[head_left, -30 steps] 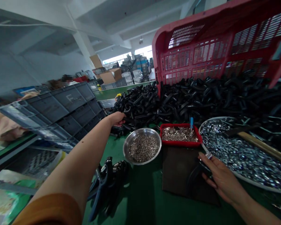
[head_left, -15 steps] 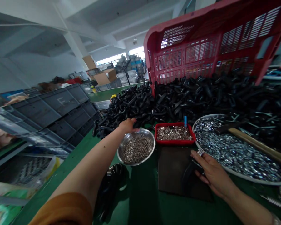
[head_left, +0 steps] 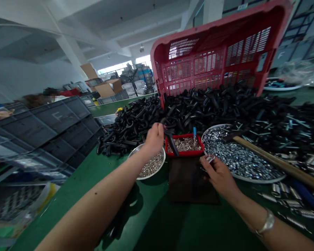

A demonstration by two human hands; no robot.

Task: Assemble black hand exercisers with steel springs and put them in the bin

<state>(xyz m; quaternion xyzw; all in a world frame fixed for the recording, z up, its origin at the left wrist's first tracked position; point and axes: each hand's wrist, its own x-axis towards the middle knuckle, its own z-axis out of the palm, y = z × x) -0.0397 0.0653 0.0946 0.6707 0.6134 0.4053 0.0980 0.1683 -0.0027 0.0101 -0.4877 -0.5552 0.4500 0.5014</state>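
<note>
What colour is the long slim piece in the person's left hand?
The long slim piece is black, clearest in the head view.

Bare forearms [head_left: 110, 193], small mole [head_left: 96, 193] — left, silver bracelet [head_left: 268, 222] — right wrist [head_left: 247, 208]

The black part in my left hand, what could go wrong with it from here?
First, the black part crosses the red tray in this view, so its free end might catch the rim and scatter the small metal pieces. Whether they touch, I can't tell.

Second, the left hand and forearm pass across the metal bowl in view; a low swing could perhaps tip it.
</note>
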